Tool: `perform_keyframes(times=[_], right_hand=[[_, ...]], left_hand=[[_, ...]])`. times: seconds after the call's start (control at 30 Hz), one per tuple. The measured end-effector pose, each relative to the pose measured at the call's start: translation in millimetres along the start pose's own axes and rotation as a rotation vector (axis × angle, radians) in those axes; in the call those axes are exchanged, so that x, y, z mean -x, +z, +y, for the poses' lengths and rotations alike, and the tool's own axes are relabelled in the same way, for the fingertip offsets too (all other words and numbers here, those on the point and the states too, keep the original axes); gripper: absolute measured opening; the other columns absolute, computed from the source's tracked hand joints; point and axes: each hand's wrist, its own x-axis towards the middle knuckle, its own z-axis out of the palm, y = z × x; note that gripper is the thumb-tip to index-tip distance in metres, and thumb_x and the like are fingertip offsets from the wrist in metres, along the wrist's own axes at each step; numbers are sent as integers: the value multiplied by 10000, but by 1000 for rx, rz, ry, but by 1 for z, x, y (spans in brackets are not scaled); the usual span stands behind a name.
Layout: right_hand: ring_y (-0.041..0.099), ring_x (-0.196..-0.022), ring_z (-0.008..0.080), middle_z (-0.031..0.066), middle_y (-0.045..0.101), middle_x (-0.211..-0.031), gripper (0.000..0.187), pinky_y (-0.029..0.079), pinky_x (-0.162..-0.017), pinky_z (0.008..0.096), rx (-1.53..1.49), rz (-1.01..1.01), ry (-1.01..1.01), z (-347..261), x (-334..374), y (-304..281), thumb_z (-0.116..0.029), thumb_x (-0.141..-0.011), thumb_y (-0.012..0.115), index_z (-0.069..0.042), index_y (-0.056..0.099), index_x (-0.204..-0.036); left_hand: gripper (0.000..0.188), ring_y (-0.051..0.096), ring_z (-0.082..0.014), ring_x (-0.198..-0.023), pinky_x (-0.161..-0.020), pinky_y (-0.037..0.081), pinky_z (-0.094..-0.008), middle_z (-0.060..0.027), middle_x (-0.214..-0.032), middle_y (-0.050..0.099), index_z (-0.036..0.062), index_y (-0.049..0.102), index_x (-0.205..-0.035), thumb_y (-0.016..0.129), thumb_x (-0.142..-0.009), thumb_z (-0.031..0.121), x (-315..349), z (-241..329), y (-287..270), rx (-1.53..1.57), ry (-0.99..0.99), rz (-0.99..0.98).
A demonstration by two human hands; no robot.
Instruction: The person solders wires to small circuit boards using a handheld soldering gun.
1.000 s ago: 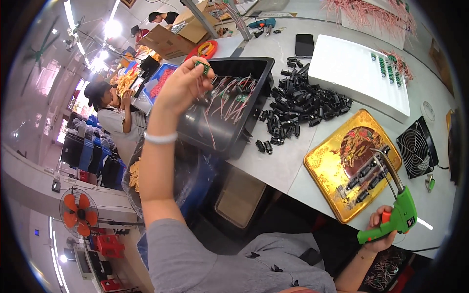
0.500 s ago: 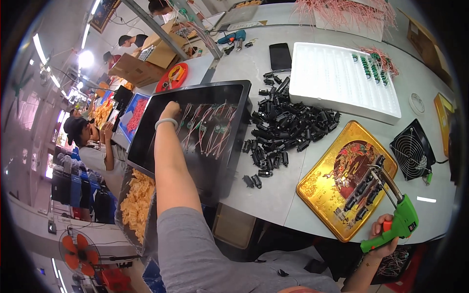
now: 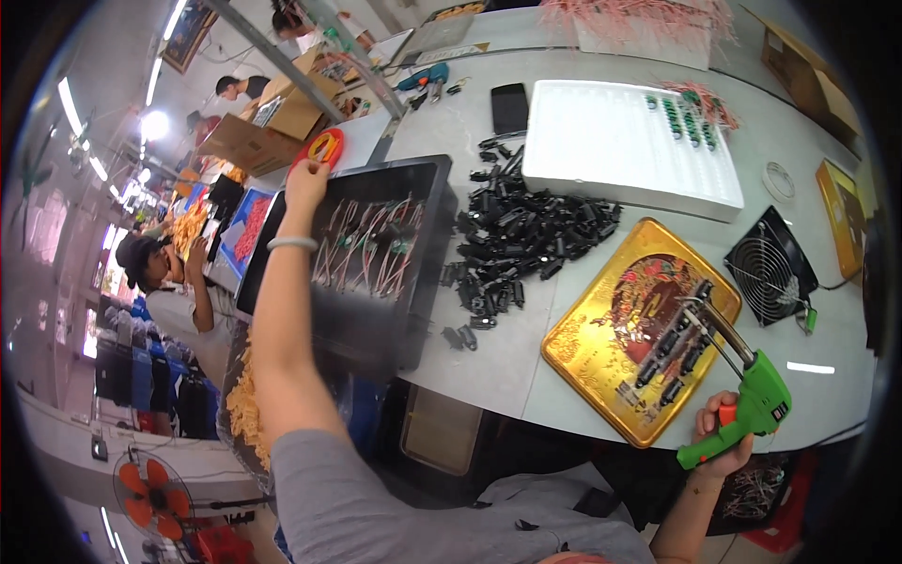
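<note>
Nearest you, your right hand [image 3: 722, 437] was clenched around the grip of the green soldering gun [image 3: 752, 404], low at the right edge of the table [image 3: 489, 367]; its metal tip reached up over the gold tray [image 3: 583, 343], where a few black connectors [image 3: 667, 352] lay in a loose row; the tray sat just beside the table's near edge. Right of it stood a small black fan [image 3: 775, 268], lying flat with its grille up. Left of the tray a heap of black plastic parts [image 3: 526, 235] spread across the pale tabletop, a few strays lying apart toward you. Further left, your left arm stretched out over the black bin [image 3: 376, 320], which held wired pieces with red and pale leads [image 3: 371, 249]; your left hand [image 3: 306, 185] was at the bin's far rim, fingers curled, though you could not tell whether it pinched anything. Beyond the heap lay a white tray [image 3: 620, 150] with green parts [image 3: 678, 115] in its far corner, and a dark phone [image 3: 510, 108] beside it. Far off to the left, another person [image 3: 164, 277] sat bent over a bench.
</note>
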Motion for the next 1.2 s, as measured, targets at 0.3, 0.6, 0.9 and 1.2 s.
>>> perform_keyframes(times=[0.3, 0.6, 0.9, 1.2], right_hand=[[451, -714, 162, 173, 496, -1037, 581, 356, -594, 261, -63, 5, -45, 7, 6, -25, -407, -799, 543, 0, 405, -1191], [452, -758, 179, 204, 468, -1092, 616, 362, -640, 275, -51, -59, -42, -1, 3, -22, -403, -799, 521, 78, 398, -1165], [524, -724, 181, 228, 532, -1021, 643, 414, -629, 258, -86, 81, -18, -4, 4, -15, -431, -749, 572, 27, 426, -1178], [513, -717, 184, 212, 534, -1031, 680, 404, -610, 269, -58, 146, 115, -9, 10, -10, -420, -719, 602, -7, 401, -1220]], left_hand=[[174, 510, -291, -855, -731, 400, -384, -150, -881, 516, 20, 483, -816, 581, -801, 162, 295, 301, -169, 1296, 1099, -934], [205, 552, -281, -662, -624, 464, -390, -124, -731, 542, 20, 544, -770, 533, -806, 222, 366, 378, -201, 1322, 874, -1074], [239, 483, -147, -565, -558, 410, -270, -83, -735, 564, -17, 535, -750, 410, -885, 137, 223, 361, -128, 1038, 779, -1389], [252, 613, -211, -741, -687, 461, -323, -127, -820, 661, 36, 683, -851, 572, -780, 250, 51, 456, 127, 463, 662, -586]])
